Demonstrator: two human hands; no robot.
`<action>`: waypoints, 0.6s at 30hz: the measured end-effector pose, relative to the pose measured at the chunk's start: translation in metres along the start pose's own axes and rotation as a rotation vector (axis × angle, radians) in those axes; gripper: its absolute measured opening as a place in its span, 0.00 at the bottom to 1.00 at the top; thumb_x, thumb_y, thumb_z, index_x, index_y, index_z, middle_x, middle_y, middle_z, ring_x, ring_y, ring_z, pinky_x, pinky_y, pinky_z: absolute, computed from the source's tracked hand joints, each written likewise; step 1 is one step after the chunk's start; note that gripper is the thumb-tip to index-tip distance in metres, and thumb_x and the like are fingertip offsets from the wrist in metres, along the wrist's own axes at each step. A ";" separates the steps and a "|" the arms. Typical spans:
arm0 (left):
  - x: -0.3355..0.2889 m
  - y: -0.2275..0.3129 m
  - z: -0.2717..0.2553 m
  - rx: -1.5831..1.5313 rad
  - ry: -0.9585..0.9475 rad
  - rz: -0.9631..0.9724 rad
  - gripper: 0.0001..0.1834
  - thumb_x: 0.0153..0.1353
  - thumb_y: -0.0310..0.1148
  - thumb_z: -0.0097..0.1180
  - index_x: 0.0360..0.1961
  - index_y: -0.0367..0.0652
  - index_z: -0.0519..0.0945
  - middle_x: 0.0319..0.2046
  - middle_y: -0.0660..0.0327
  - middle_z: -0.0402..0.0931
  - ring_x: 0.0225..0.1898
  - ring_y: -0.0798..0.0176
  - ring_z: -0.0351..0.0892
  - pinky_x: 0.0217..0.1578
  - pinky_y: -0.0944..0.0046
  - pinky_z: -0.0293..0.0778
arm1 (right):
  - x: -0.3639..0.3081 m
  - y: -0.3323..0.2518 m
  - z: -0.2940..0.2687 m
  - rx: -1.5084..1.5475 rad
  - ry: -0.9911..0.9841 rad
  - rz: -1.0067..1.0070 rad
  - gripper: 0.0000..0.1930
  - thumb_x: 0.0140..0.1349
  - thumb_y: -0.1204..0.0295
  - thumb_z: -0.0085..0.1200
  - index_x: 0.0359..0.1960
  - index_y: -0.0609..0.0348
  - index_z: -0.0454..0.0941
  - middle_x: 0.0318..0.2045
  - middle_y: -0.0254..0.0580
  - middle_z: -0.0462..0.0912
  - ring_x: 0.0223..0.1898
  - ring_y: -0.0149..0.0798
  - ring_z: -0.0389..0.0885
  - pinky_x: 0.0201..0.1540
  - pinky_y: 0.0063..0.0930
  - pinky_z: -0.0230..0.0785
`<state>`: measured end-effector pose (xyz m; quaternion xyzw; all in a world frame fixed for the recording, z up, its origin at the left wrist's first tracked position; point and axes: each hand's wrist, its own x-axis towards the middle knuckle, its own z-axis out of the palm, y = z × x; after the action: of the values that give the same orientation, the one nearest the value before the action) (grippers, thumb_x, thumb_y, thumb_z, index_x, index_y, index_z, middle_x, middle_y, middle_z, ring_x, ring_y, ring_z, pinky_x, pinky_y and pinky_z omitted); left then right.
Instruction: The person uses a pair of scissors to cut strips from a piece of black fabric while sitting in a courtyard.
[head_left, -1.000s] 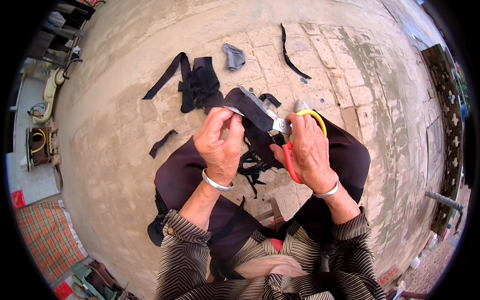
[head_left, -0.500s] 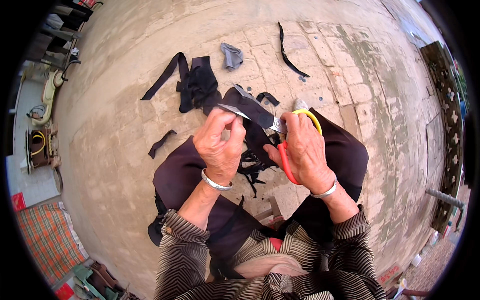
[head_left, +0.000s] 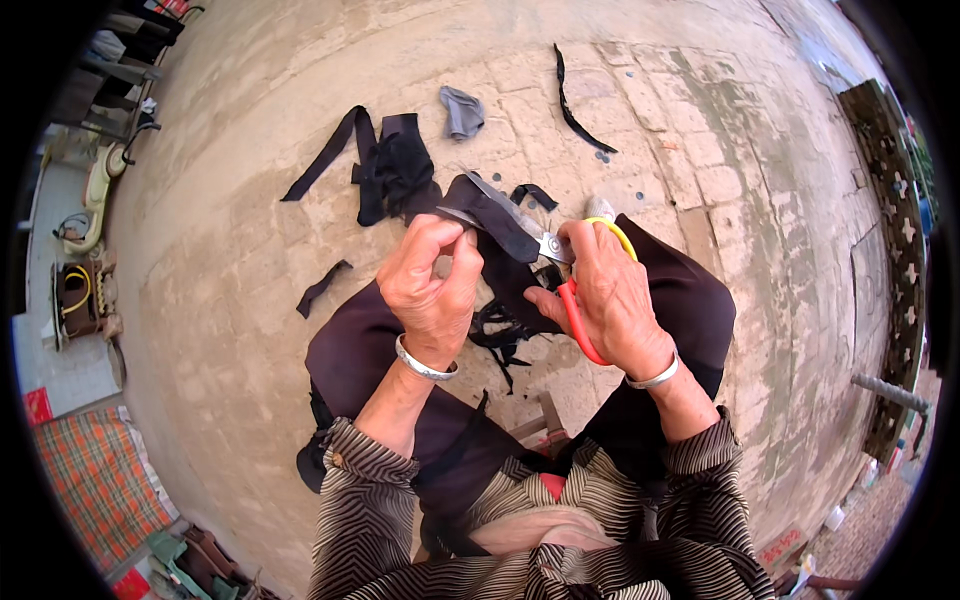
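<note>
My right hand (head_left: 615, 295) is wrapped round the handles of a pair of scissors (head_left: 552, 247), one yellow and one red. The silver blades are apart and point up and left, with a dark strip of cloth (head_left: 505, 225) between them. Beside the lower blade's tip, the thumb and fingers of my left hand (head_left: 430, 290) are pinched together at the cloth's edge; the exact grip is partly hidden by the fingers. More black cloth (head_left: 400, 165) lies on the ground just beyond, and dark scraps (head_left: 498, 325) lie between my knees.
A grey cloth (head_left: 462, 112), a long black strip (head_left: 565, 95) and a short dark scrap (head_left: 322, 288) are scattered on the paved ground (head_left: 220, 270), with several small round discs. A plaid cloth (head_left: 105, 480) lies at left; a bag (head_left: 82, 295) stands above it.
Both hands have shifted slightly, the left one a little left and down. The scissors have moved slightly left, and the blades remain apart around the cloth.
</note>
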<state>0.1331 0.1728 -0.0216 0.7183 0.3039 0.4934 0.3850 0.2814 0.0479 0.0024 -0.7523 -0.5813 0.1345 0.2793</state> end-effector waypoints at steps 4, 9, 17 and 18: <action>0.000 0.002 0.000 -0.064 -0.004 -0.054 0.04 0.57 0.16 0.59 0.29 0.33 0.76 0.25 0.66 0.74 0.21 0.77 0.70 0.22 0.75 0.66 | 0.003 -0.002 -0.010 0.489 -0.380 0.273 0.30 0.58 0.52 0.65 0.46 0.63 0.66 0.30 0.50 0.73 0.31 0.46 0.76 0.35 0.36 0.68; -0.001 -0.002 -0.001 -0.081 -0.007 -0.073 0.04 0.58 0.18 0.59 0.30 0.33 0.76 0.25 0.66 0.73 0.20 0.76 0.71 0.21 0.75 0.65 | -0.001 0.004 -0.001 0.895 -0.343 0.279 0.24 0.61 0.58 0.65 0.46 0.61 0.67 0.31 0.32 0.67 0.34 0.28 0.65 0.37 0.24 0.65; 0.000 0.009 -0.002 -0.334 0.009 -0.388 0.02 0.60 0.20 0.59 0.33 0.33 0.78 0.26 0.64 0.75 0.15 0.74 0.70 0.16 0.72 0.64 | -0.001 0.006 0.001 0.210 -0.077 0.031 0.31 0.52 0.55 0.69 0.46 0.61 0.66 0.34 0.52 0.73 0.36 0.53 0.75 0.36 0.43 0.67; 0.001 0.008 -0.002 -0.407 0.007 -0.432 0.03 0.61 0.21 0.58 0.35 0.33 0.78 0.27 0.62 0.77 0.18 0.73 0.73 0.18 0.72 0.67 | 0.000 0.006 0.002 0.211 -0.078 0.030 0.31 0.52 0.55 0.69 0.46 0.61 0.66 0.34 0.52 0.73 0.36 0.53 0.75 0.36 0.43 0.67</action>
<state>0.1317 0.1700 -0.0140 0.5433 0.3457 0.4533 0.6163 0.2847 0.0472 -0.0026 -0.7214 -0.5632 0.2282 0.3323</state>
